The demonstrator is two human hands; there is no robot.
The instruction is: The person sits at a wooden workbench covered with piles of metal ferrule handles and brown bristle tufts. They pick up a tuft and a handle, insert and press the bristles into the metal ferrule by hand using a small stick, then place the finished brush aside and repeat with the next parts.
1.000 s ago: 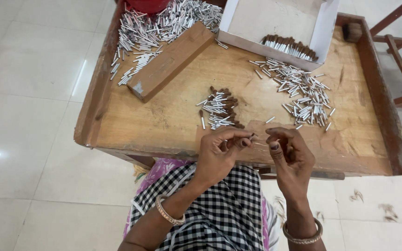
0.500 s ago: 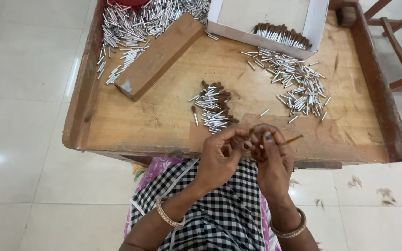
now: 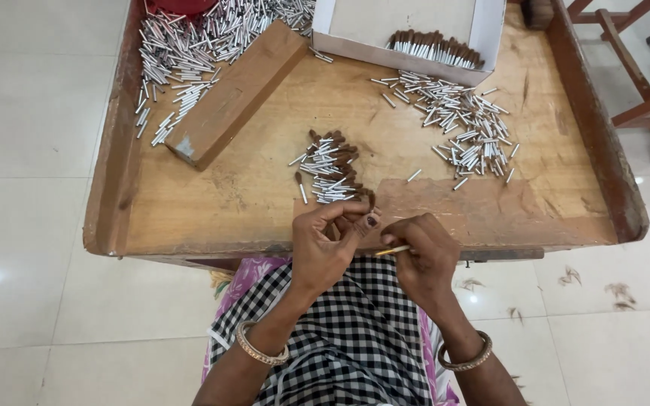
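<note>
My left hand (image 3: 326,244) is closed at the near edge of a wooden tray table (image 3: 250,199), pinching a small dark tuft between thumb and fingers. My right hand (image 3: 424,259) sits beside it, almost touching, and grips a thin yellowish stick (image 3: 393,250) that points toward the left hand. Just beyond my hands lies a small heap of white tubes with brown tufted ends (image 3: 331,167). A looser scatter of plain white tubes (image 3: 460,124) lies to the right of it.
A wooden block (image 3: 236,92) lies diagonally at the left, with a big pile of white tubes (image 3: 189,45) behind it. A white cardboard box (image 3: 408,34) at the back holds a row of brown-tipped tubes. Wooden furniture (image 3: 641,90) stands at the right on the tiled floor.
My hands have drawn back to the tray's near edge and come closer together. The view has shifted, so the tray sits higher and slightly left in the frame.
</note>
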